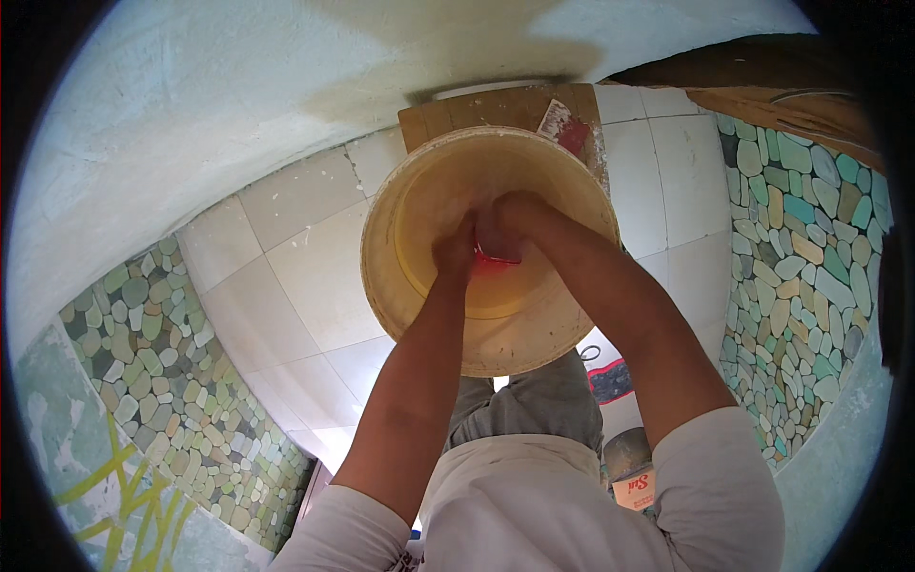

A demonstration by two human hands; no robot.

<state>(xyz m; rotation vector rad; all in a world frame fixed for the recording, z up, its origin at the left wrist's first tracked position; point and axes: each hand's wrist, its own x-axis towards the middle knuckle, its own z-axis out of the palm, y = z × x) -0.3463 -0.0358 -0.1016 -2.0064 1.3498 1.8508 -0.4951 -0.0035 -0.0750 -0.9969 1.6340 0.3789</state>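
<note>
A large pale yellow bucket (562, 353) stands in front of me, its inside stained and holding what looks like cloudy liquid. Both my hands reach down into it. My left hand (453, 253) is closed at the left edge of a red object (496, 257) with a bright rim; its kind cannot be made out. Against the object's upper side, my right hand (515, 214) is bent over with its fingers mostly hidden in shadow.
Behind the bucket lies a wooden board (429, 124) carrying a red tool (572, 133) smeared with white. Pale floor tiles (315, 257) run between bands of green pebble mosaic (796, 257). A plastered wall (219, 86) rises ahead. Near my right side sits an orange-and-white package (634, 491).
</note>
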